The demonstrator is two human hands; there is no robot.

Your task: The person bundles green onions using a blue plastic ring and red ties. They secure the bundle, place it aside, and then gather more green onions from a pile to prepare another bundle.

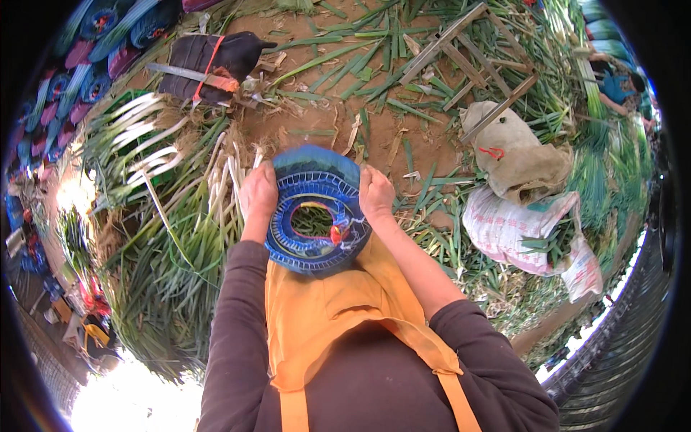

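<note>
Between both hands, in front of the orange apron [302, 294], is a round blue mesh bundle [286, 227] with a hole in its middle and a red and white tie at its lower right. My left hand [259, 189] grips its left edge, my right hand [376, 191] its right edge. Green onions [178, 259] with white stalks and roots lie in a large heap left of my left hand. Beyond them, a knife [189, 75] with an orange-red wrapped handle rests on a dark padded bundle [216, 54] bound with a red strap.
A wooden frame [491, 59] leans at the upper right above a beige sack [507, 140]. A white woven sack [502, 232] holding green leaves lies below. Cut leaves [372, 59] litter the soil. Blue mesh bundles [100, 21] are stacked far left. Another person [621, 89] is at the far right.
</note>
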